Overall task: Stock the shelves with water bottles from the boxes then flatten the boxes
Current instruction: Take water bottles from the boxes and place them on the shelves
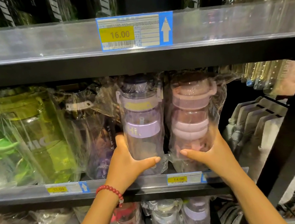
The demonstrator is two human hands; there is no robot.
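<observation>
Head view is showing 2 bagged bottles standing at the front of the middle shelf [116,184]. Going left to right: the left hand [129,160] is gripping the purple bottle [142,126] low down, thumb curling across its front; just beside it, the right hand [210,150] is clasping the pink bottle [191,116] likewise. Both look light and rigid, but the loose plastic wrap is likely slippery, so holding near the base suits. Above the fingers the upper shelf edge [76,69] is leaving little headroom; open room is lying right of the right fingers.
</observation>
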